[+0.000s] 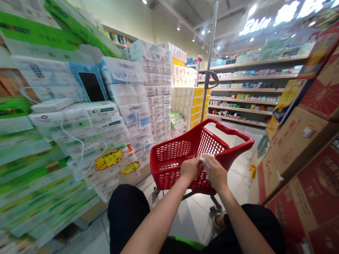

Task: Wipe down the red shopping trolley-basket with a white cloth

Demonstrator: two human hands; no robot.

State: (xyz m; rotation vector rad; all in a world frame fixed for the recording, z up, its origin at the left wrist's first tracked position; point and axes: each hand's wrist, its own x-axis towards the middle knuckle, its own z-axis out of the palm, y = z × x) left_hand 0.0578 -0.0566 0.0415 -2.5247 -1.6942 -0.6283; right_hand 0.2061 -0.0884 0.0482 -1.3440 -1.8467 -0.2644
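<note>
A red plastic shopping cart (173,146) with perforated walls stands right in front of my knees. My right hand (216,175) is bent round a crumpled white cloth (208,158), which may be a tissue, at the cart's near side. Part of the cloth shows above the fingers and a bit below them. Beside it, my left hand (190,169) is closed, its fingertips meeting the cloth's left edge over the cart's rim. Its fingers are mostly turned away, so what they grip is hidden.
Stacked tissue packs (129,95) rise on the left, with a phone (91,86), a white power bank (53,105) and loose cables on them. Cardboard boxes (299,141) wall the right side. A metal pole (210,46) stands behind the cart; stocked shelves (243,90) lie beyond.
</note>
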